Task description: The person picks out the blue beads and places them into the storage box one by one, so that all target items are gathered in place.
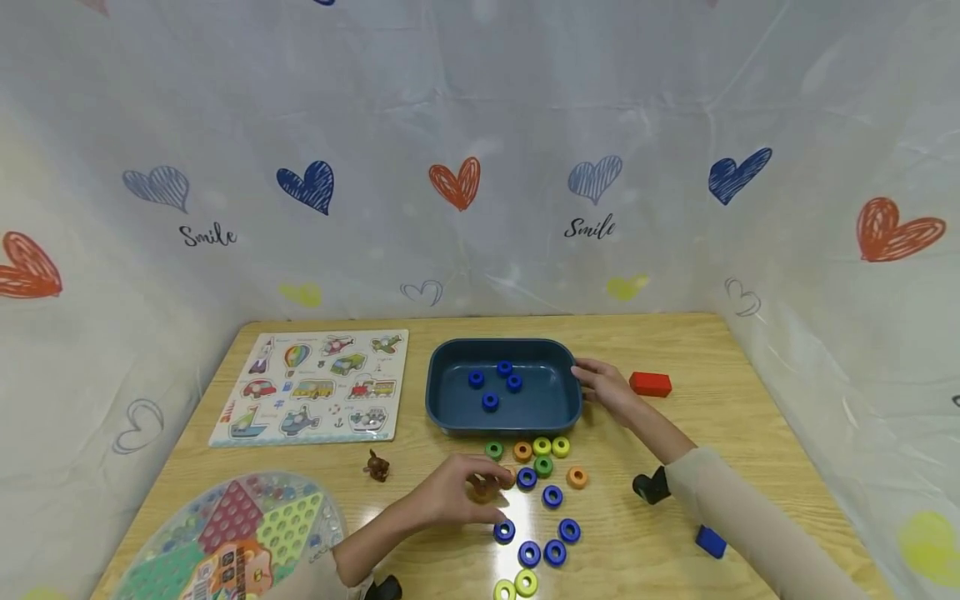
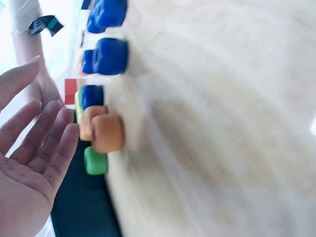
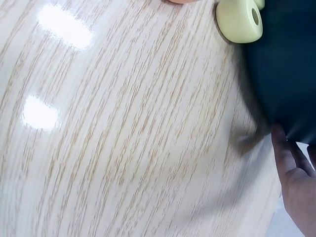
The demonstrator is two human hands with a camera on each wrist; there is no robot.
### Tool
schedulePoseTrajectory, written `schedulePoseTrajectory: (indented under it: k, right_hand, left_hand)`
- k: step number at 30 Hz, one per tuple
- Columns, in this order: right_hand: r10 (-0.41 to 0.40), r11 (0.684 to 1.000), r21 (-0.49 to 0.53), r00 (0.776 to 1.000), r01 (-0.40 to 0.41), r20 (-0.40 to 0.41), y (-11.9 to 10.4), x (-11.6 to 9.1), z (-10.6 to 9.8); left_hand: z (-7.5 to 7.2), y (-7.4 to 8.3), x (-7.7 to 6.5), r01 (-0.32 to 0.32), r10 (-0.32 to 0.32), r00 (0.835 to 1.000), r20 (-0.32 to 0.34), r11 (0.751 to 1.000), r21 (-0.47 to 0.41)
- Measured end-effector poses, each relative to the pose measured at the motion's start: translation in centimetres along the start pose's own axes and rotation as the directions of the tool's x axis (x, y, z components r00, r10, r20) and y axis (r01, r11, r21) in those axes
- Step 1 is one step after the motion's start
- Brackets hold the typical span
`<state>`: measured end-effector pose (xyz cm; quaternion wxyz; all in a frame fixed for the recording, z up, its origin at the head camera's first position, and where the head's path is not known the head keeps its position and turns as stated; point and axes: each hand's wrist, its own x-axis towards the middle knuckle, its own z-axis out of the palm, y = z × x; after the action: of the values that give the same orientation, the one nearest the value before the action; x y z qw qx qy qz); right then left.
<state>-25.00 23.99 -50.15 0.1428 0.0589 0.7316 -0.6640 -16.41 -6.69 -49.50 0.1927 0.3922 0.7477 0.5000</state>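
A dark blue tray (image 1: pixel 457 407) holds several blue rings (image 1: pixel 491 402). At its right end my right hand (image 1: pixel 611 390) grips the rim, fingertips against the wall in the right wrist view. My left hand (image 1: pixel 453 493) hovers low over the table in front of the tray, fingers spread from the thumb. Its thumb tip is close to a blue ring (image 1: pixel 504 532), and its fingers partly cover an orange ring (image 1: pixel 509 476). In the left wrist view the palm (image 2: pixel 22 185) shows with nothing in it, beside orange, green and blue rings.
Green, orange, yellow and blue rings (image 1: pixel 552 497) lie loose before the tray. Left are a picture puzzle board (image 1: pixel 311 387), a small brown figure (image 1: pixel 377 466) and a round game board (image 1: pixel 232 542). Right are a red block (image 1: pixel 650 384) and a blue block (image 1: pixel 710 542).
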Motion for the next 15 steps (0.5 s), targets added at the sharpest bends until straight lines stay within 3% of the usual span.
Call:
schedulePoseTrajectory:
  k: [4,9,15]
  right_hand:
    - [-0.009,1.0,-0.001,1.0,0.009,0.003,-0.1,-0.1,0.1]
    - [-0.011,1.0,-0.005,1.0,0.011,0.008,0.0,0.0,0.1]
    - [-0.016,1.0,-0.009,1.0,0.016,0.008,0.2,0.1,0.0]
  left_hand:
    - [0.9,-0.4,-0.7,0.003,-0.002,0.999,0.032,0.999,-0.033]
    - [2.0,-0.8,-1.3,-0.047,0.044,0.997,0.067,0.998,0.031]
    - [3.1,-1.4,-2.0,-0.083,0.077,0.995,0.055,0.99,0.11]
